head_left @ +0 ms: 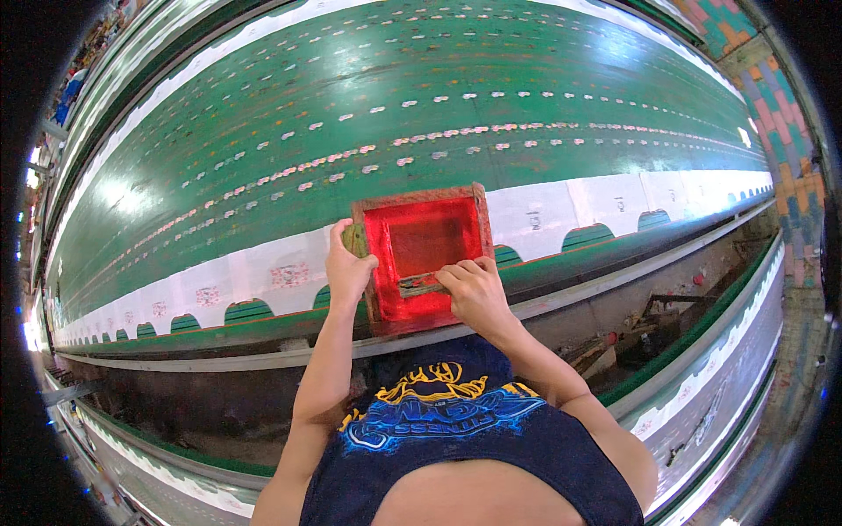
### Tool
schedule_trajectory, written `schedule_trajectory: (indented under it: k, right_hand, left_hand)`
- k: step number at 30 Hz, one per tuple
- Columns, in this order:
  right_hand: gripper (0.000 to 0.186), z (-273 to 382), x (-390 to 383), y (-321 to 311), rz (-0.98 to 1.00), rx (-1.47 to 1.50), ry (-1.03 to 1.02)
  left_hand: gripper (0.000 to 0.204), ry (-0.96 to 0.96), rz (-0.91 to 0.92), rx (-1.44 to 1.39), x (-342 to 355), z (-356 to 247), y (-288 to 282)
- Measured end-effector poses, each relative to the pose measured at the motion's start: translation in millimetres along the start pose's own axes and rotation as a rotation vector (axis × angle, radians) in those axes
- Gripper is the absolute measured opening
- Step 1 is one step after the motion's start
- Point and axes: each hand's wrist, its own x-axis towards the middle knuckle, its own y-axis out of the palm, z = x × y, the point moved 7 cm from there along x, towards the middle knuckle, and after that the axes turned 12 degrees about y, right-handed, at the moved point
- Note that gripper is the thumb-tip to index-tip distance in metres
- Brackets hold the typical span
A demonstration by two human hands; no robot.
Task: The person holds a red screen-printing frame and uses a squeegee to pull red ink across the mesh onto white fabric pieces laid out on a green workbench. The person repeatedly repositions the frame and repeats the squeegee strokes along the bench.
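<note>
A small wooden screen-printing frame [419, 198] lies over the white cloth strip at the near edge of a long green table. Its inner walls and border are coated in wet-looking red ink [394, 308], and the mesh [424, 238] in the middle is a darker red. My left hand [348, 273] grips the frame's left side, thumb toward the inside. Inside the frame, my right hand [478, 292] is closed on the right end of a narrow squeegee [417, 285], which lies crosswise at the near part of the mesh. The squeegee's blade edge cannot be made out.
White cloth pieces [535, 219] with scalloped near edges run along the green table [368, 61], several bearing printed marks. A pale metal rail [561, 302] borders the table on my side. Beyond a gap at right is another cloth-covered table [702, 412]; coloured paving [781, 131] lies far right.
</note>
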Motion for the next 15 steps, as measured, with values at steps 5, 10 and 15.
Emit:
schedule_trajectory:
  k: [5,10,15]
  right_hand:
    - [0.024,-66,-5,-51,0.004,-0.068,0.006]
    - [0.029,-157,-26,-90,0.042,-0.091,0.027]
    - [0.029,-212,-42,-96,0.083,-0.034,0.015]
  left_hand:
    - [0.085,-0.023,-0.024,-0.056,2,-44,71]
    - [0.084,0.010,-0.033,-0.022,-5,-85,170]
    - [0.084,0.011,-0.022,-0.022,-12,-94,222]
